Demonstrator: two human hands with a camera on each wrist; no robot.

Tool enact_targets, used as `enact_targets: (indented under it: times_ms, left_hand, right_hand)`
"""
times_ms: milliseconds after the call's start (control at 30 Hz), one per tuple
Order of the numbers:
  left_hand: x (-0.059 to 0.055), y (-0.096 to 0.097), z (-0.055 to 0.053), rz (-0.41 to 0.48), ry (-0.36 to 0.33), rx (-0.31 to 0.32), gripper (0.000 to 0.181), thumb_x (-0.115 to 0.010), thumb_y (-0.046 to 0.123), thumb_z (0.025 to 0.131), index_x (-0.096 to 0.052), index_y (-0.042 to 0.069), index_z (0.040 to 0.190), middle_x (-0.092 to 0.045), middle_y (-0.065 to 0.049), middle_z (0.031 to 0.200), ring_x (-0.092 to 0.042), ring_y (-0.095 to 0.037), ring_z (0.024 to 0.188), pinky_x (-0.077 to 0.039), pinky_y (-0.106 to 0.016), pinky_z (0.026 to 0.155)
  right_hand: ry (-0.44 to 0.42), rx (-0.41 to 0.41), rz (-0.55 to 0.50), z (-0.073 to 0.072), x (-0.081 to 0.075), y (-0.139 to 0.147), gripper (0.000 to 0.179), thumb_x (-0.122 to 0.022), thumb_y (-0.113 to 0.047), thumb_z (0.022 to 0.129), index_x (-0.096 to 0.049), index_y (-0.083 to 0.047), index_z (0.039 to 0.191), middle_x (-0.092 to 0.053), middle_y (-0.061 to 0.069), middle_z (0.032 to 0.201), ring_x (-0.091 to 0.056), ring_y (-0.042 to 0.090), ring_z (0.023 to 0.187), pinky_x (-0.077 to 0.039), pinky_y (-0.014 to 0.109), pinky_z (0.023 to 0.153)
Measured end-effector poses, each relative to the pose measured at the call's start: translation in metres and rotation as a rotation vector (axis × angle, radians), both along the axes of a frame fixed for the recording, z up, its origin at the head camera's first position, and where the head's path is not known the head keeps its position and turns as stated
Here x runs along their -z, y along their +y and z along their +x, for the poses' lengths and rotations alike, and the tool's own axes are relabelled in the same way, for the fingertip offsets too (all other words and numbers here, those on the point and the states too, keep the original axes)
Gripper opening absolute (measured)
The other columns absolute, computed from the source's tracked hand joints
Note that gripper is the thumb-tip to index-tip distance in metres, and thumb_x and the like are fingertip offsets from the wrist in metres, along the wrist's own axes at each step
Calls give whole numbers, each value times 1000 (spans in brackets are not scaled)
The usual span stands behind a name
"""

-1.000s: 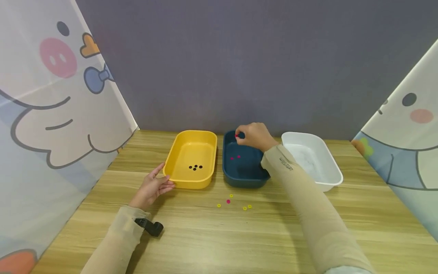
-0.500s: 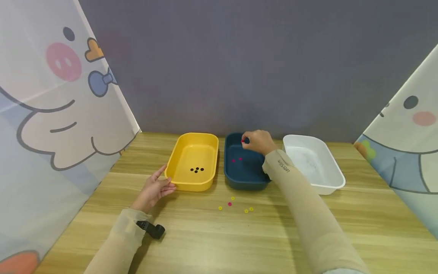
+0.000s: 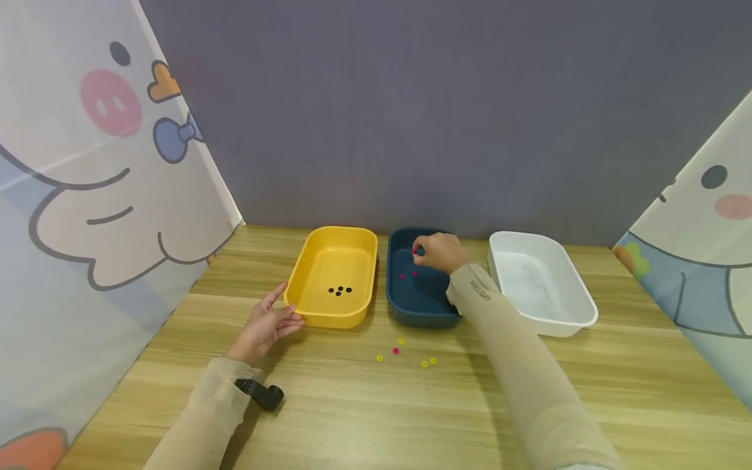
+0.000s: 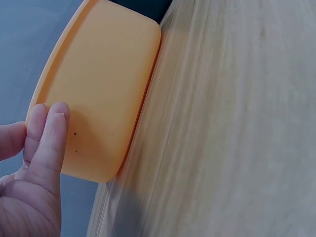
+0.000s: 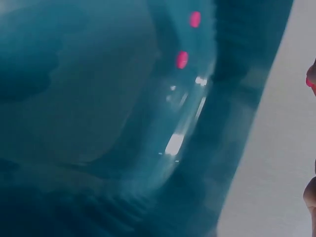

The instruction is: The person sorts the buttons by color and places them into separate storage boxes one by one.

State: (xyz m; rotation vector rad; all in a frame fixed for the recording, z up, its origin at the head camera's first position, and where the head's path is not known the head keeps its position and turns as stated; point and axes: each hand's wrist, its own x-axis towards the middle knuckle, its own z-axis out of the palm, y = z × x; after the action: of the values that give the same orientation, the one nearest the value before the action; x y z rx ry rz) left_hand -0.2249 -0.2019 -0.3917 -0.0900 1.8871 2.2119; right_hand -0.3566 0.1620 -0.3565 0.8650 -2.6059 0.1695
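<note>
Over the dark blue tray (image 3: 425,320), my right hand (image 3: 440,252) pinches a small pink button (image 3: 414,252) between thumb and fingertips. Two pink buttons lie on that tray's floor; in the right wrist view one pink button (image 5: 182,59) is near the other pink button (image 5: 195,19). My left hand (image 3: 266,326) holds the yellow tray (image 3: 329,320) at its near left corner, thumb at the rim and fingers against the outer wall (image 4: 113,64). Several black buttons (image 3: 340,289) lie inside the yellow tray.
On the wooden table (image 3: 352,418), in front of the trays, lie one pink button (image 3: 395,351) and several yellow buttons, among them a yellow button (image 3: 379,358). A white tray (image 3: 543,281) stands at the right. A grey wall (image 3: 376,117) rises behind.
My right hand has moved lower and slightly right over the dark blue tray, the pink button still in its fingertips. My left hand stays at the yellow tray. The view has shifted slightly.
</note>
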Motion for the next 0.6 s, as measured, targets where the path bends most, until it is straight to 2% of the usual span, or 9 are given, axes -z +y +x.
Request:
enact_targets:
  times_ms: [133,367,600]
  left_hand:
    - [0,0,-1,6,7,4,68,-40,-3,101,-2,12,155,-67,-2,72,-68,-12,67,-59,-25,71]
    - [-2,1,-2,-2,-8,-5,68,-40,-3,100,-2,12,155,-67,-3,72,-68,-12,66,-59,-25,71]
    - [-1,1,-1,-5,-10,4,68,-39,-2,101,-2,14,155,-67,-3,73,-68,-12,67,-59,-26,72]
  right_hand:
    - [-34,14,12,-1,5,0,15,-74,-22,80,-72,-11,90,-49,-4,46,-38,10,42,-43,30,40]
    - [-80,16,27,-3,11,-1,14,-75,-22,80,-72,-12,89,-58,-3,55,-46,11,46,-47,31,43]
    - [-184,38,88,-3,13,-4,16,-75,-27,80,-72,-15,90,-61,-3,61,-48,10,50,-48,31,46]
